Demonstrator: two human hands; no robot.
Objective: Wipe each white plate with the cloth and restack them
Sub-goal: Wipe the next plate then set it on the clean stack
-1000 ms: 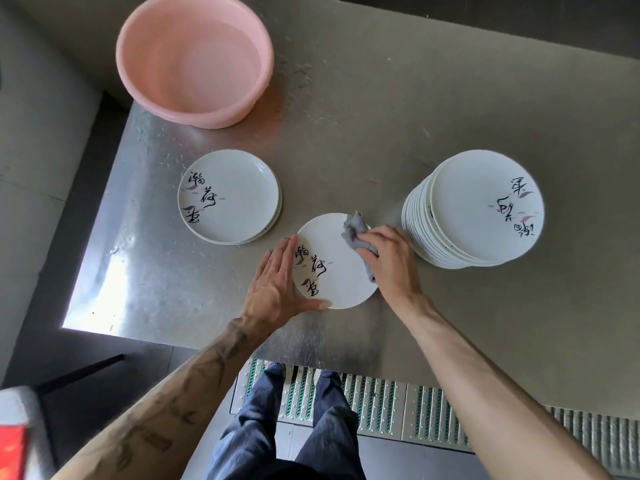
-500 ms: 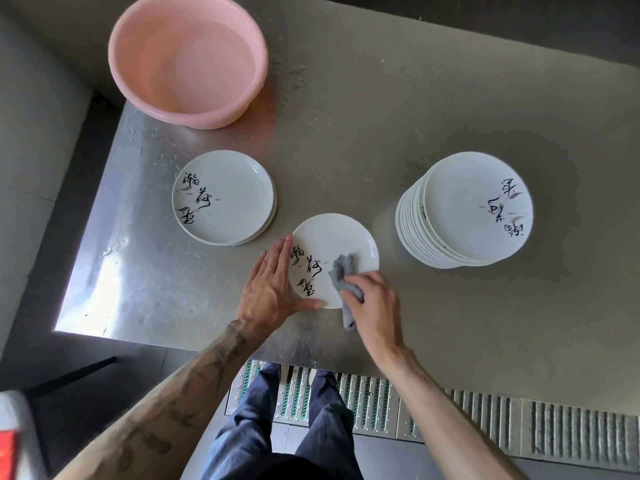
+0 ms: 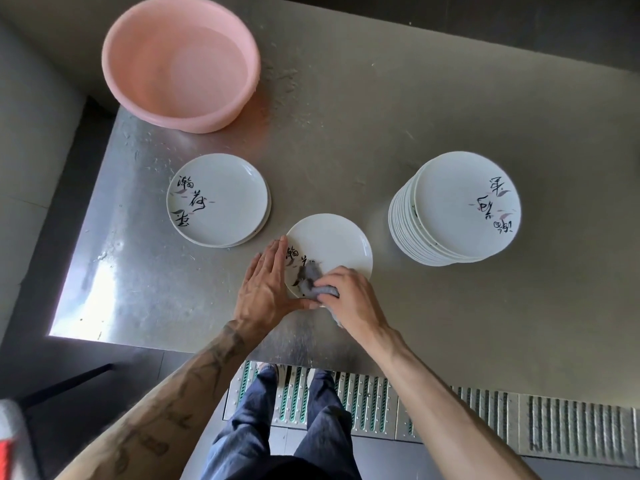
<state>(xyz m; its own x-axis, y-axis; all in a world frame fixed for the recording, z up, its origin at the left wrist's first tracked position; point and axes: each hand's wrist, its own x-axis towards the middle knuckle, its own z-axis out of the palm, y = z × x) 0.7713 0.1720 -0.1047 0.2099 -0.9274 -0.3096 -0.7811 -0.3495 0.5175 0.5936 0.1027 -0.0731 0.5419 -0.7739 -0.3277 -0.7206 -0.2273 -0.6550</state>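
One plate (image 3: 332,240) lies on the metal table (image 3: 346,150) between a short stack (image 3: 218,199) and a tall stack (image 3: 460,209). Head view: the left hand (image 3: 263,289) lies flat, fingers straight, against its rim; the right hand (image 3: 349,296) grips the grey cloth (image 3: 310,282) on its near part. Hard rubbing could slide the plate off the near table edge. The cloth hides some lettering; the short stack's count is unclear.

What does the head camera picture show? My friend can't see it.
A person's right hand holds a gray cloth on a white plate with black writing; the left hand steadies its rim. On the metal table, a short plate stack sits left, a tall plate stack right, a pink basin farther back.
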